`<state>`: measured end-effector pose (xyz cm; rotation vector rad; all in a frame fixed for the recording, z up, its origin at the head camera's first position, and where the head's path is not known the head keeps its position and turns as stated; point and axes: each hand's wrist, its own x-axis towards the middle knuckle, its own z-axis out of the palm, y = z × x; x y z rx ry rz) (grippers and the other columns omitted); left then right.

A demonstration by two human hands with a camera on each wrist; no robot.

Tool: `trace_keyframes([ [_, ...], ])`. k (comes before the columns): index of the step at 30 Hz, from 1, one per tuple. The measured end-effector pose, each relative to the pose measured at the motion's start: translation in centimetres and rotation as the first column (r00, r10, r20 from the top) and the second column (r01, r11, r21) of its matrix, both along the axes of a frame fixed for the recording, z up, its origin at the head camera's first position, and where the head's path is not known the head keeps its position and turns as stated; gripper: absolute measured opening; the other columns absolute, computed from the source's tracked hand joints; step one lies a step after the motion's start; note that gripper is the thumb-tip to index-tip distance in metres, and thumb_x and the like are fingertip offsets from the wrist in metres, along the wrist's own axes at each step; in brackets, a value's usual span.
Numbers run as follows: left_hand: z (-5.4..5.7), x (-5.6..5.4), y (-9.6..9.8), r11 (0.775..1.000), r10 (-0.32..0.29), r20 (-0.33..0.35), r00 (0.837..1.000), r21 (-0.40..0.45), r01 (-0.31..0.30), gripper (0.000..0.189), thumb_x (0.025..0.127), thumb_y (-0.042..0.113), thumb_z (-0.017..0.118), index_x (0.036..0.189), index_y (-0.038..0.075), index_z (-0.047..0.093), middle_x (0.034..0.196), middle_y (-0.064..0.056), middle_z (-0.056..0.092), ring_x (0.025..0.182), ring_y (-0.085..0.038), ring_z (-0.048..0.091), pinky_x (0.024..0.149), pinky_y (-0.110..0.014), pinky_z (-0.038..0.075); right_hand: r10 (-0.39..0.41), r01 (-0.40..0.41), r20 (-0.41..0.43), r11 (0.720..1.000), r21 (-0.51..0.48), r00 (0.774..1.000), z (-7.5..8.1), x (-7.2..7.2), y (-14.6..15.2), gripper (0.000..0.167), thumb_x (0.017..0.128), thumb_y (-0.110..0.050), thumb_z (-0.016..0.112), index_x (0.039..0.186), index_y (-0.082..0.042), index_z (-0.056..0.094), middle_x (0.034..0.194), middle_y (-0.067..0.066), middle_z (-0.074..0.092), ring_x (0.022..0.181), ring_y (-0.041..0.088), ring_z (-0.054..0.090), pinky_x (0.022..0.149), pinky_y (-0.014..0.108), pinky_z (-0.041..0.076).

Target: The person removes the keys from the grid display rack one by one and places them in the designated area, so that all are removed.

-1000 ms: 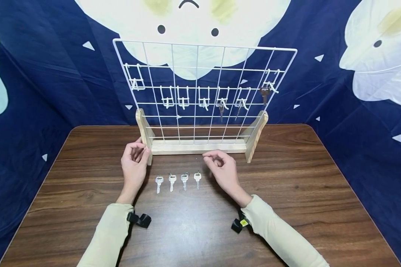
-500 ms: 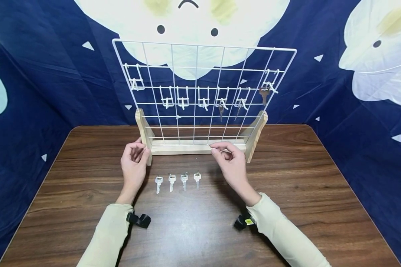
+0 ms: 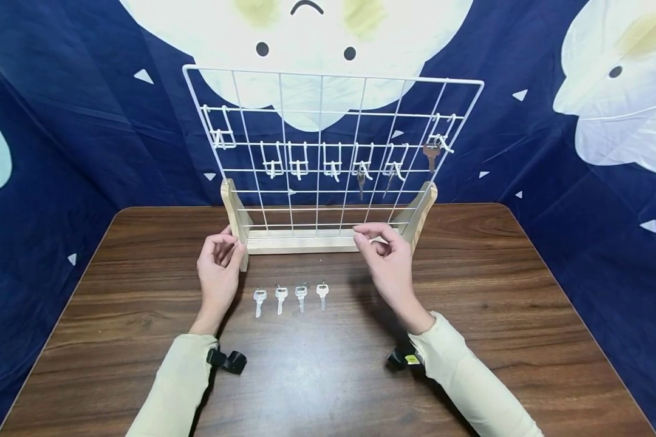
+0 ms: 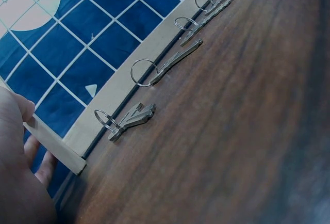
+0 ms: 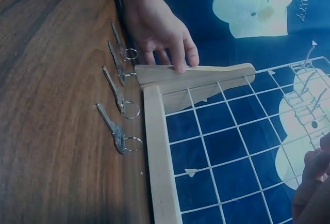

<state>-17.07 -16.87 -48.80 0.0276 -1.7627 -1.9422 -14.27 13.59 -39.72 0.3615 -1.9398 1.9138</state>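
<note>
My left hand (image 3: 218, 267) grips the left wooden foot (image 3: 234, 221) of a stand that holds a white wire grid (image 3: 321, 112). In the head view my right hand (image 3: 388, 261) hovers before the stand's lower right part. Its thumb and index finger are loosely curled near each other, with nothing visible between them. Several silver keys with rings lie in a row on the table, the rightmost key (image 3: 322, 295) nearest my right hand. Three keys hang on hooks at the grid's right side, among them a brown-looking key (image 3: 431, 158).
White hooks without keys, such as the middle hook (image 3: 332, 165), hang on the grid's centre and left. A pale wooden bar (image 3: 300, 244) joins the feet on the brown wooden table (image 3: 306, 376). Behind is a dark blue cloth (image 3: 115, 139) with cloud prints.
My right hand has moved right and upward, away from the row of keys, toward the grid's lower right. The left hand stays on the stand, and the keys have not moved.
</note>
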Motion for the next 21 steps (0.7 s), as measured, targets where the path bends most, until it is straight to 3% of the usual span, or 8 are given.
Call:
trace_keyframes([
  [7,-0.1,-0.1,0.0,1.0,0.001,0.004,1.0,0.005,-0.001,0.022,0.099,-0.016,0.068,0.115,-0.02,0.055,0.145,-0.013,0.07,0.127,-0.008,0.068,0.108,-0.021,0.055,-0.035,0.034,-0.018,0.999,-0.037,0.999,1.2,-0.8,-0.1,0.017,0.101,0.004,0.072,0.116,0.013,0.073,0.087,-0.006,0.068,0.048,-0.001,0.042,0.043,0.015,0.029],
  [13,0.0,0.0,0.0,1.0,0.001,0.006,1.0,0.01,-0.001,0.022,0.099,-0.017,0.068,0.116,-0.02,0.055,0.146,-0.014,0.069,0.128,-0.008,0.068,0.108,-0.021,0.055,-0.109,0.106,-0.069,0.993,-0.051,0.992,2.3,-2.0,-0.6,0.019,0.1,0.003,0.075,0.116,0.012,0.074,0.085,-0.007,0.069,0.054,0.0,0.042,0.05,0.014,0.031],
  [21,0.0,0.0,0.1,1.0,-0.001,-0.007,1.0,0.005,0.001,0.023,0.098,-0.018,0.068,0.117,-0.021,0.055,0.145,-0.013,0.069,0.128,-0.007,0.067,0.107,-0.02,0.055,-0.167,0.162,-0.072,0.984,-0.078,0.983,3.3,-3.0,-1.3,0.031,0.1,-0.001,0.076,0.13,0.004,0.072,0.084,-0.007,0.069,0.053,0.001,0.045,0.049,0.014,0.034],
])
